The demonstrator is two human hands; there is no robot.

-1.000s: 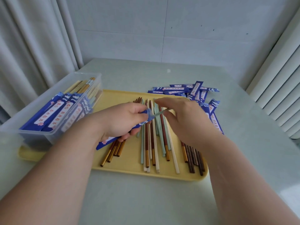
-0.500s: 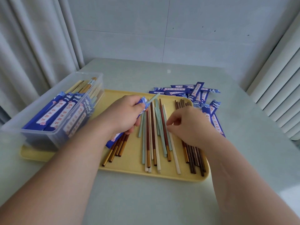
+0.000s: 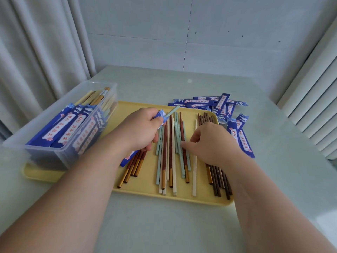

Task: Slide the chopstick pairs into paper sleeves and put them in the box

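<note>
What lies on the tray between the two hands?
Head view: loose mint, reddish and cream chopsticks on the yellow tray, between left hand and right hand.

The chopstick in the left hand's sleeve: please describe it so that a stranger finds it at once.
Over the yellow tray, find the left hand gripping a blue paper sleeve. The mint-green chopstick pokes out of its top, raised and slanted; its neighbours lie flat.

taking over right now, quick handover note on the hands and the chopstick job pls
Left hand: grips a blue sleeve with one mint chopstick poking out.
Right hand: fingertips on the loose chopsticks on the yellow tray; grip unclear.
Done: several sleeved pairs in the clear box.
To do: add the second stick, box it, sleeve the rest; empty sleeves lie right of the tray.
</note>
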